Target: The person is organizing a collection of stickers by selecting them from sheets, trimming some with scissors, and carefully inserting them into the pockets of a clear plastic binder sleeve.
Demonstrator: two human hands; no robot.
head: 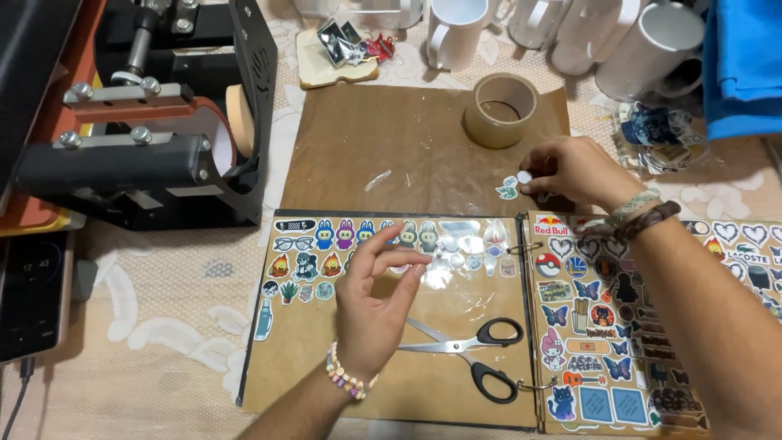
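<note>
A ring binder (456, 391) of sticker sheets lies open on the table. My left hand (376, 301) hovers over its left page, thumb and fingers apart, beside the rows of small stickers (342, 244); I cannot tell whether a clear sticker rests between its fingertips. Black-handled scissors (472, 352) lie on the same page, just right of that hand. Further back, my right hand (574, 169) pinches a small white round piece (524, 176) over a brown sheet (391, 147), next to a green leaf sticker (507, 190). A tape roll (500, 110) stands behind it.
A black mug heat press (155, 122) fills the left side, with a phone (28, 293) in front of it. White mugs (570, 33) line the back edge. A bag of stickers (656, 138) and blue cloth (741, 65) lie at the right. More sticker pages (749, 253) extend right.
</note>
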